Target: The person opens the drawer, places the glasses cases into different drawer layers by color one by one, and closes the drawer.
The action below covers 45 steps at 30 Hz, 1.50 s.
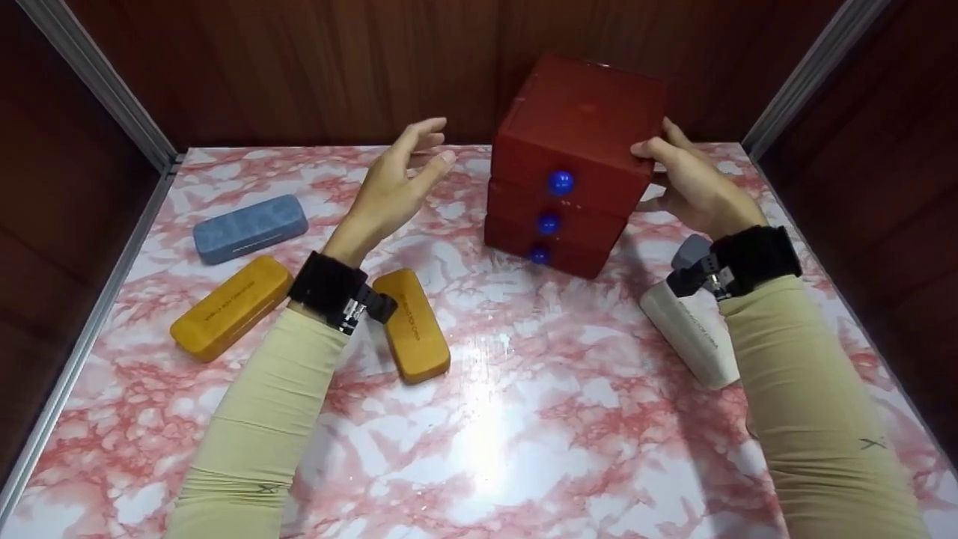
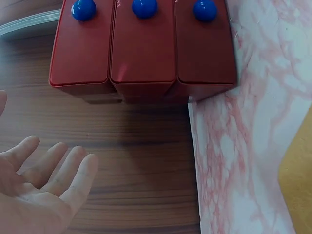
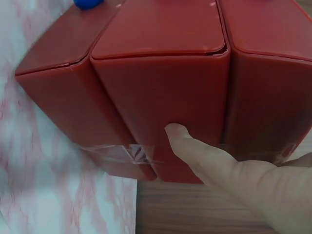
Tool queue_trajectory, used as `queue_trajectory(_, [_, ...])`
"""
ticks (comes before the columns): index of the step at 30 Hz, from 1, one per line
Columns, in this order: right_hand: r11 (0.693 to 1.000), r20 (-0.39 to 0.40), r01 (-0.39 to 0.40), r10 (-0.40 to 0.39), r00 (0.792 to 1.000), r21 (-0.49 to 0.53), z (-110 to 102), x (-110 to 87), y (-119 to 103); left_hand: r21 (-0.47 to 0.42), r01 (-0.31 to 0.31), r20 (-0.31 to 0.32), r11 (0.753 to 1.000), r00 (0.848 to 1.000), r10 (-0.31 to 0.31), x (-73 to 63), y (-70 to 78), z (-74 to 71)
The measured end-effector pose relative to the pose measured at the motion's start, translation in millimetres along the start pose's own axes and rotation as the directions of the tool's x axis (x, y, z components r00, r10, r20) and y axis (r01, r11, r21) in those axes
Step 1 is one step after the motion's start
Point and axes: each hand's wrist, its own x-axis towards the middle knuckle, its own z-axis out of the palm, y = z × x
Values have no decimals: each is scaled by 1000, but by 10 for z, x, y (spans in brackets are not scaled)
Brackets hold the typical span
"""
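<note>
A red three-drawer box (image 1: 584, 112) with blue round knobs (image 1: 560, 183) stands toward the back of the table. My right hand (image 1: 696, 183) touches its right side, with a thumb at the top edge and an extended finger (image 3: 195, 151) against the side wall. Left of the box, my left hand (image 1: 400, 180) hovers apart from it, fingers spread and holding nothing. The left wrist view shows its loose fingers (image 2: 73, 175) away from the drawer fronts (image 2: 144, 53). Part of the right hand is hidden behind the box's edge.
Hard oblong cases lie on the marbled table: a blue one (image 1: 251, 228) and a yellow one (image 1: 232, 307) at left, another yellow one (image 1: 413, 329) near the left wrist. A white case (image 1: 692, 337) and a partly hidden grey-blue one (image 1: 690, 251) are at right. Wooden walls (image 1: 299, 67) surround the table.
</note>
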Motion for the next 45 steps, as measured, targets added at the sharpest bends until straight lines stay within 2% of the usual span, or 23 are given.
queue_trajectory(4, [1000,41,3,-2,999,-29,69,16,11,-5,24,-1,1000,1000,-24,43,36,-11])
queue_trajectory(9, [999,93,-5,10,996,-51,154,38,18,-39,84,11,996,996,-83,117,71,-23])
queue_trajectory(18, [996,150,-7,21,988,-90,283,73,49,-48,181,64,982,982,-177,242,155,-32])
queue_trajectory(30, [991,221,33,-5,975,-126,427,94,113,93,200,70,975,976,-206,313,195,-41])
queue_trajectory(36, [989,226,58,-26,974,-133,464,92,138,98,237,99,966,964,-247,297,196,-50])
queue_trajectory(41, [983,214,65,-27,977,-170,489,98,158,94,241,90,966,964,-249,278,196,-46])
queue_trajectory(45, [981,209,68,-28,977,-183,504,101,171,44,248,87,968,964,-251,256,191,-39])
